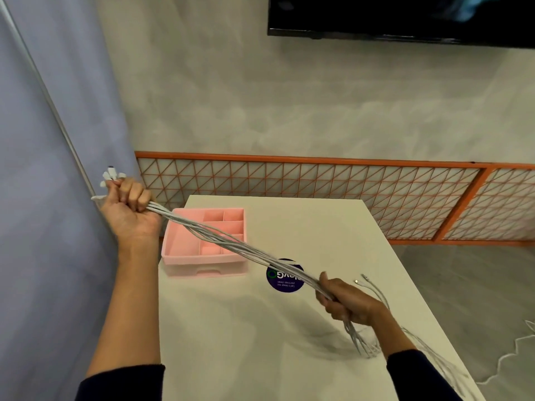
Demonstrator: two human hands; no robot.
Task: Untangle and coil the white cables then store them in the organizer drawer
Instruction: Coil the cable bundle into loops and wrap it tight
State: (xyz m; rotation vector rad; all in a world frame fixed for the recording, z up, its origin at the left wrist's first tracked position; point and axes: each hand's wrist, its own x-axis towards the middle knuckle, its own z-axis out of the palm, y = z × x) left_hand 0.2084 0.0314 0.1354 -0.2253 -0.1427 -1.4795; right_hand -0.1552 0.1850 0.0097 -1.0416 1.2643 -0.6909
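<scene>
The right hand (348,302) is nearest, low over the bench (289,351), its fingers (335,310) curled round the white cables (231,245). Behind that fist the tails fan out loose and blurred, toward the bench's right edge. That is probably the first hazard: a hard pull could whip those ends about or drag them off the edge. Two plug tips (359,280) poke up just beside the hand.

The bundle rises taut from there, over one round purple sticker (282,284) and one pink organizer drawer (202,261), to the left hand (130,211). That hand is held high at the left, fingers clenched round the bundle, with the white connector ends (111,174) sticking out above them. Mid-span the strands cross one another, so more tension may tighten a twist into a knot. A drop of the line could also nudge the organizer, which sits near the bench's left edge.

Count: two hands, one bench, one organizer (several compartments, none holding a cable), one sticker. The cables look like six or so, but they overlap too much for a sure count.
</scene>
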